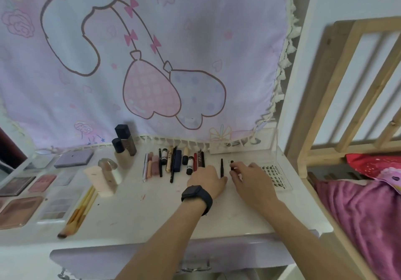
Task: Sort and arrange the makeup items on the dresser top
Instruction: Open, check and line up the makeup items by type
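Note:
A row of lipsticks, pencils and tubes (173, 163) lies side by side at the back of the white dresser top (138, 212). To its right a thin black pencil (222, 168) lies apart. My left hand (207, 181), with a black watch on the wrist, holds that pencil's near end at its fingertips. My right hand (249, 179) pinches a short black stick (232, 165) just right of the pencil. A clear tray of false lashes (273, 176) lies partly hidden behind my right hand.
Foundation bottles (124, 143) and a pink sponge holder (98, 180) stand left of the row. Palettes (21, 211) and brushes (80, 211) cover the left side. A pink cartoon cloth hangs behind. A wooden bed rail (338, 115) and pink bedding (368, 210) are on the right.

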The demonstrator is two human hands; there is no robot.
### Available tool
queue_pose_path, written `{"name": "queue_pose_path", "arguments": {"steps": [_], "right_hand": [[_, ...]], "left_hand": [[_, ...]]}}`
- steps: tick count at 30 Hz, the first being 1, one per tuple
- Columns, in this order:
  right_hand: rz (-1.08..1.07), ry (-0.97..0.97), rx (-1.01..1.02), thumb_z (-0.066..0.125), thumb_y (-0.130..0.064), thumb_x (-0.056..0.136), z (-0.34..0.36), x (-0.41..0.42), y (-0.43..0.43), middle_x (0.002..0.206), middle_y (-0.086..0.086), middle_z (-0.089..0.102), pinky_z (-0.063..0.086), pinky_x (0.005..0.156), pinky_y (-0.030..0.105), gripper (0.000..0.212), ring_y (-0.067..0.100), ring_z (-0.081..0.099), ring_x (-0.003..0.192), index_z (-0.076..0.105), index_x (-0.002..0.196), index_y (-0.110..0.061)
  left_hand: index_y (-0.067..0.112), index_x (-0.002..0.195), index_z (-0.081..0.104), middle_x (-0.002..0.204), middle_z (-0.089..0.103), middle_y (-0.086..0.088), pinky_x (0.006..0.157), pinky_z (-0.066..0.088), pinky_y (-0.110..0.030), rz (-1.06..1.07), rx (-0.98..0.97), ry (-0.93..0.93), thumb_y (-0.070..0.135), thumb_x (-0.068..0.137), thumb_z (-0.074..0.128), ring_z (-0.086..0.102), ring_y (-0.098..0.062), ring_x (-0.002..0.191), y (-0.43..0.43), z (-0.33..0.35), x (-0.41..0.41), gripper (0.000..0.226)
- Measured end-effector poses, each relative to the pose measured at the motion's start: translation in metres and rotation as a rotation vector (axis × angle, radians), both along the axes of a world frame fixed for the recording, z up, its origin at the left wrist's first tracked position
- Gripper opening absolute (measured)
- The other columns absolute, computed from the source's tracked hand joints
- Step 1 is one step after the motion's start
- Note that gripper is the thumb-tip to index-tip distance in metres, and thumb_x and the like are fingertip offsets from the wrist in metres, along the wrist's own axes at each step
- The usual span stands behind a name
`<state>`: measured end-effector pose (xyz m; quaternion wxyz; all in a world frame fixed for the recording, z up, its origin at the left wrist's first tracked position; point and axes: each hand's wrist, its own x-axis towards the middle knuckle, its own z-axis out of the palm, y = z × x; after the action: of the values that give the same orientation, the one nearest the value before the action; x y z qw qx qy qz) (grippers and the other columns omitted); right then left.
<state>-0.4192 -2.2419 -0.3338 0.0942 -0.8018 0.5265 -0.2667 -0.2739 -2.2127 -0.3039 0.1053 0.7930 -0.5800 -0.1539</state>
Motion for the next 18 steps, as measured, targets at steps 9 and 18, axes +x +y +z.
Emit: {"name": "queue_pose_path", "arguments": {"steps": [9, 18], "right_hand": [[0.104, 0.18, -0.078, 0.058, -0.036, 0.099, -0.006, 0.003, -0.018, 0.109, -0.007, 0.071, 0.049, 0.08, 0.032, 0.028, 0.018, 0.05, 0.107, 0.073, 0.121, -0.027], [-0.023, -0.129, -0.157, 0.075, -0.017, 0.087, -0.012, -0.031, 0.037, 0.106, -0.005, 0.068, 0.049, 0.087, 0.029, 0.027, 0.018, 0.057, 0.102, 0.073, 0.114, -0.019]], "left_hand": [[0.028, 0.131, 0.06, 0.122, 0.067, 0.004, 0.086, 0.054, -0.034, -0.066, -0.053, 0.08, 0.045, 0.093, 0.056, 0.062, -0.021, 0.109, 0.016, -0.008, 0.006, 0.042], [0.023, 0.142, 0.049, 0.135, 0.055, -0.002, 0.101, 0.046, -0.035, -0.24, -0.106, 0.119, 0.032, 0.096, 0.057, 0.054, -0.021, 0.121, 0.017, -0.009, 0.005, 0.047]]}}
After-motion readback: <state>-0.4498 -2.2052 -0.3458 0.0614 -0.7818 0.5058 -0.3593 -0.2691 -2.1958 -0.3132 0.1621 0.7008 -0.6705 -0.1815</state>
